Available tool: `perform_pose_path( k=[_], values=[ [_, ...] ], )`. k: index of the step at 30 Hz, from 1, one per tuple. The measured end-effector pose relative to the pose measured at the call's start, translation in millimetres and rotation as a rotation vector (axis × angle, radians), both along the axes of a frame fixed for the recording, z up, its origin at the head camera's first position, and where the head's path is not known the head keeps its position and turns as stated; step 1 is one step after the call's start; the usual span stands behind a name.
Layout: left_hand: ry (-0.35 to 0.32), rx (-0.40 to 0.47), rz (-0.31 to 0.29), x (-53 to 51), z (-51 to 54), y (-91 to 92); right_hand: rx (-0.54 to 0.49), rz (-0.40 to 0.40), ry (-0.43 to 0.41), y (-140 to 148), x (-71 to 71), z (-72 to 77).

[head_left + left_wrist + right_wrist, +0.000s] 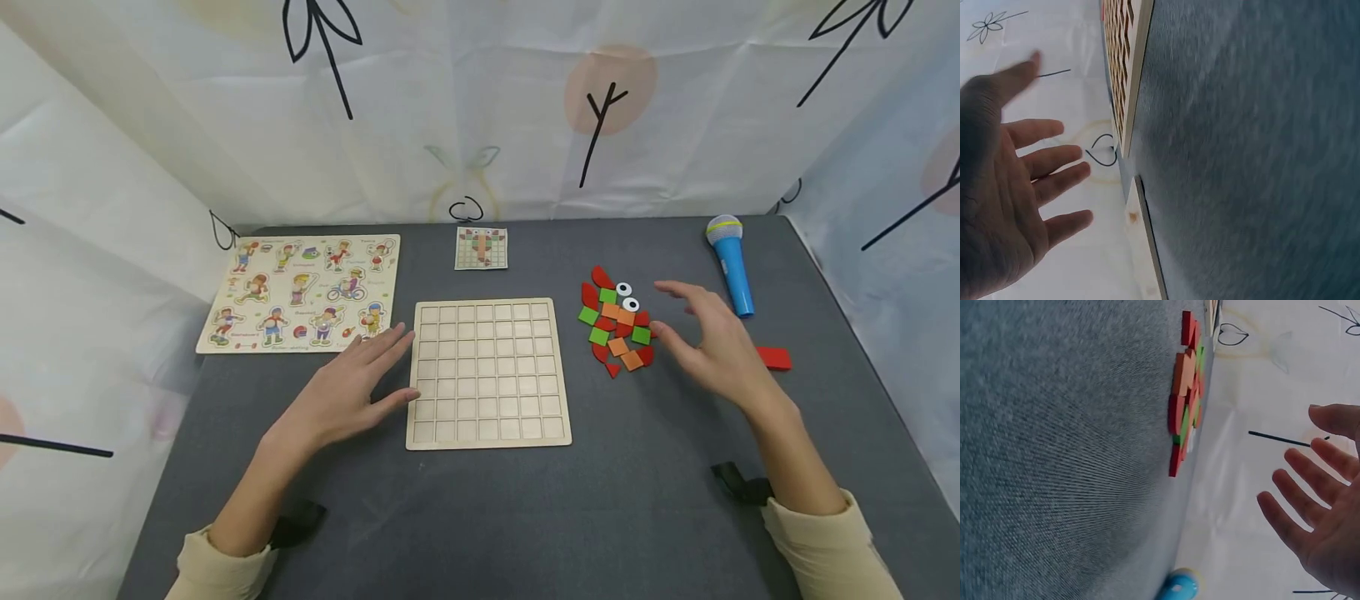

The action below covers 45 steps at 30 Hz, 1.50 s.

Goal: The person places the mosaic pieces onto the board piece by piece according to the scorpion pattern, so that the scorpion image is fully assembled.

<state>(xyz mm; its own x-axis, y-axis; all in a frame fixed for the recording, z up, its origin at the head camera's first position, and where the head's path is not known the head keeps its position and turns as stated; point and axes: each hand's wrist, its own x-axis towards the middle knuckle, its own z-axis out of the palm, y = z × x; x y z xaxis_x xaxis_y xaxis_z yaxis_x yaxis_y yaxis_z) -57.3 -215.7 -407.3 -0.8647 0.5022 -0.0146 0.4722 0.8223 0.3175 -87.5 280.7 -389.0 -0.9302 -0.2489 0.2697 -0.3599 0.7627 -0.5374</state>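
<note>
A wooden grid board (487,375) with bare square cells lies mid-table in the head view. My left hand (341,396) is over its left edge, fingers spread and holding nothing; the left wrist view shows that hand (1016,181) raised above the table. Right of the board lies a loose group of red, green and orange pieces (617,310) with two round eye pieces (630,305). Beside the group's right side hovers my right hand (712,346), fingers apart and empty. The right wrist view shows this hand (1322,500) and the pieces (1188,387) apart.
A small patterned card (482,248) lies behind the board. At the back left is a picture board (307,292) with figures. On the right are a blue toy microphone (733,267) and a red block (774,358). White printed cloth (510,108) stands behind the table.
</note>
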Motion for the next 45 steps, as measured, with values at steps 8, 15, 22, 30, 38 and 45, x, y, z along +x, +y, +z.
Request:
perform_pose_path(
  k=[8, 15, 22, 30, 38, 45],
  values=[
    [-0.123, 0.024, 0.022, 9.2, -6.6, 8.4, 0.006, 0.065, -0.152, 13, -24.0, -16.9],
    [-0.172, 0.027, 0.014, 17.1, -16.7, 8.6, 0.042, 0.105, -0.274, 21, -42.5, -29.6],
    [-0.218, 0.09, -0.008, 18.6, -26.7, 4.7, 0.088, 0.122, -0.266, 24, -53.9, -32.2],
    [-0.265, 0.033, 0.026, 21.8, -27.3, 8.9, 0.104, 0.127, -0.299, 26, -60.1, -30.7],
    [-0.286, 0.0, 0.106, 25.8, -24.6, 16.7, 0.157, 0.113, -0.315, 26, -62.0, -29.9],
    [-0.299, -0.026, 0.14, 23.7, -23.4, 19.3, 0.151, 0.102, -0.288, 28, -59.8, -26.8]
  ],
)
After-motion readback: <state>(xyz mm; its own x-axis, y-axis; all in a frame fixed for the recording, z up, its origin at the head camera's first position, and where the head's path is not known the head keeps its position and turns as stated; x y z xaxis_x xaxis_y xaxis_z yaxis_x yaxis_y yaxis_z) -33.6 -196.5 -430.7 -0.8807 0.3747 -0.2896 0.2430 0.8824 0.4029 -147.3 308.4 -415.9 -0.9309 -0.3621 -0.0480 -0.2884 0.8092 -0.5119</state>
